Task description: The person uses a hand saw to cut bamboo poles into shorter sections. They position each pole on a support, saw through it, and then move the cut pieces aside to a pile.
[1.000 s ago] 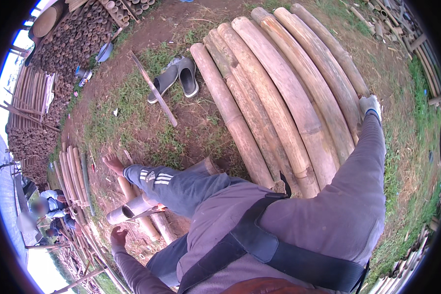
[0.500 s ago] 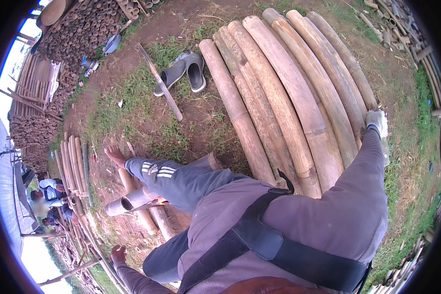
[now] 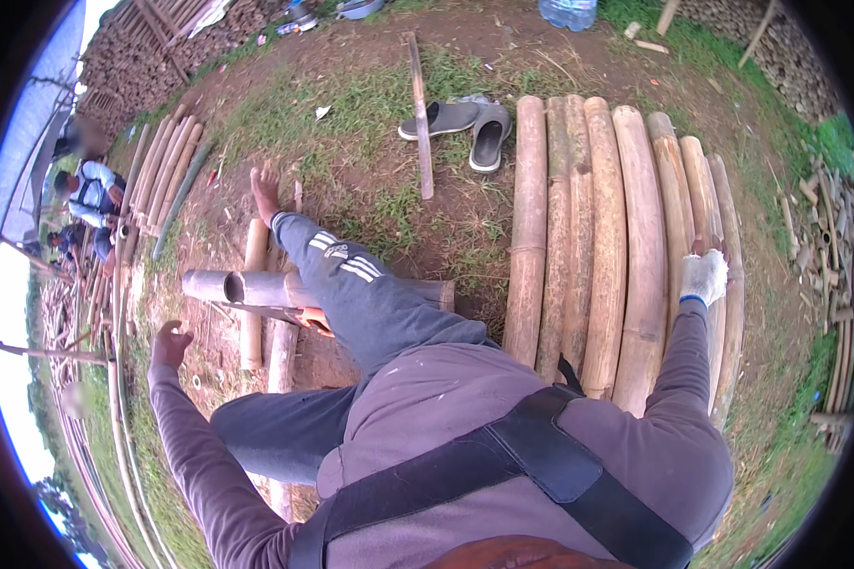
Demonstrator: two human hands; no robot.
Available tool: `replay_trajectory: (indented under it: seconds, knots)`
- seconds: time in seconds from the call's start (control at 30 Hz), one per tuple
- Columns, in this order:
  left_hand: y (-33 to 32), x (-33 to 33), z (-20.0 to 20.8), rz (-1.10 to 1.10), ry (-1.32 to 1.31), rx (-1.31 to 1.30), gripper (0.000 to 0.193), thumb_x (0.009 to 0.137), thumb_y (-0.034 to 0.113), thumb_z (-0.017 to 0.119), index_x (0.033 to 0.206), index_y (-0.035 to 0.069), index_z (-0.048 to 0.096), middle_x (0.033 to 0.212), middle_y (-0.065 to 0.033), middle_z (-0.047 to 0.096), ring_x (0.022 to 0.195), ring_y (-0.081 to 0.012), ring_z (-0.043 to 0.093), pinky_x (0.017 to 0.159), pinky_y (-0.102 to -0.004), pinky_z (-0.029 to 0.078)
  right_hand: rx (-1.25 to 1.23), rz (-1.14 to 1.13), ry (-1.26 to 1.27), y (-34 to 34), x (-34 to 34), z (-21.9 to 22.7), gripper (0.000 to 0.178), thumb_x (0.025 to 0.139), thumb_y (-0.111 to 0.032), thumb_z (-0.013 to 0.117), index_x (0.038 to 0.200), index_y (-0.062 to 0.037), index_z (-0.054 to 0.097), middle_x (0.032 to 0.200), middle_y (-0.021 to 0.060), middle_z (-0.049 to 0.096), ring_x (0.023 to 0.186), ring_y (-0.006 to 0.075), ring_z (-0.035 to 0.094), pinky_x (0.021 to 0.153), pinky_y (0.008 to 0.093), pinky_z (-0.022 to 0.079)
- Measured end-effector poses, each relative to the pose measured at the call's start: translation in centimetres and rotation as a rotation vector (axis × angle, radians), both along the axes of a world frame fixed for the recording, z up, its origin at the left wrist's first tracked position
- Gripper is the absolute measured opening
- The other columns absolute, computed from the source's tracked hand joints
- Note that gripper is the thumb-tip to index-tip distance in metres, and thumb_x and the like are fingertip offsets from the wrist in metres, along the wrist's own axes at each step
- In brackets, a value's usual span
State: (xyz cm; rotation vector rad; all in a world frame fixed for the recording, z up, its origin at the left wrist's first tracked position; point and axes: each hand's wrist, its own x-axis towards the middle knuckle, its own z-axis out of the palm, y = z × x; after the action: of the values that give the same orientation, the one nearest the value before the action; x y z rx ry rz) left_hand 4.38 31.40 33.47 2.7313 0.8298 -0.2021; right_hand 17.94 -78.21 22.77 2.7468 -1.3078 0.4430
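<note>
My right hand (image 3: pixel 704 276), in a white glove, rests on the outer poles of a row of thick bamboo poles (image 3: pixel 605 237) lying side by side on the ground. My left hand (image 3: pixel 170 343) is bare and hangs over bare dirt with its fingers apart, holding nothing. My left leg in dark track trousers (image 3: pixel 351 284) stretches across a short bamboo section (image 3: pixel 237 285) that lies over other poles, bare foot (image 3: pixel 266 190) pointing away. A tool with an orange handle (image 3: pixel 313 321) lies under the knee.
A pair of grey sandals (image 3: pixel 465 121) and a thin stick (image 3: pixel 418 114) lie on the grass ahead. More bamboo poles (image 3: pixel 166 175) lie at the left, where other people (image 3: pixel 85 185) sit. Cut pieces are piled at the right (image 3: pixel 821 237).
The view has swung round, so the pole row now runs straight ahead. My gloved right hand stays on the outer poles. My left hand has lifted away from the ground.
</note>
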Motion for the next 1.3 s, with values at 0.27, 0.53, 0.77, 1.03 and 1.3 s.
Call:
replay_trajectory:
  seconds: [0.27, 0.53, 0.77, 1.03, 1.3]
  knots:
    - [-9.5, -2.3, -1.5, 0.142, 0.110, -0.046, 0.064, 0.089, 0.043, 0.083, 0.143, 0.014, 0.067, 0.135, -0.0191, 0.073, 0.130, -0.0353, 0.067, 0.113, -0.0458, 0.051, 0.211, 1.189, -0.369, 24.1, 9.6, -3.2, 0.036, 0.099, -0.018, 0.074, 0.129, 0.0000, 0.067, 0.137, 0.0236, 0.067, 0.129, 0.0412, 0.063, 0.110, 0.0498, 0.050]
    - [-11.1, -5.6, -1.3, 0.149, 0.060, -0.129, 0.065, 0.090, 0.045, 0.077, 0.147, 0.016, 0.064, 0.142, -0.0175, 0.070, 0.132, -0.0346, 0.066, 0.114, -0.0451, 0.049, 0.446, 1.986, -0.072, 50.5, 5.2, -2.7, 0.047, 0.096, -0.031, 0.076, 0.133, -0.0030, 0.066, 0.137, 0.0232, 0.067, 0.130, 0.0413, 0.062, 0.110, 0.0525, 0.048]
    - [-11.1, -7.5, -0.7, 0.192, -0.018, -0.184, 0.067, 0.092, 0.047, 0.076, 0.150, 0.017, 0.061, 0.137, -0.0159, 0.073, 0.130, -0.0334, 0.067, 0.115, -0.0438, 0.049, 0.073, 2.207, 0.391, 63.2, 6.6, -0.4, 0.048, 0.092, -0.041, 0.075, 0.130, -0.0118, 0.071, 0.126, 0.0162, 0.073, 0.123, 0.0362, 0.067, 0.110, 0.0514, 0.047]
    - [-6.9, -9.3, -3.7, 0.266, 0.008, -0.306, 0.065, 0.095, 0.047, 0.076, 0.149, 0.016, 0.062, 0.135, -0.0161, 0.074, 0.127, -0.0295, 0.069, 0.112, -0.0427, 0.053, -0.020, 1.998, 0.600, 66.0, 9.4, -4.3, 0.048, 0.094, -0.041, 0.074, 0.133, -0.0129, 0.073, 0.119, 0.0173, 0.078, 0.113, 0.0382, 0.074, 0.098, 0.0522, 0.056]
    - [-5.8, -16.7, -16.0, 0.428, 0.173, -0.208, 0.082, 0.087, 0.048, 0.088, 0.155, 0.018, 0.054, 0.143, -0.0212, 0.069, 0.132, -0.0354, 0.066, 0.116, -0.0448, 0.051, 0.125, 2.178, 0.388, 65.1, 8.5, -7.0, 0.043, 0.098, -0.040, 0.070, 0.127, -0.0082, 0.072, 0.103, 0.0215, 0.075, 0.097, 0.0405, 0.074, 0.086, 0.0536, 0.057]
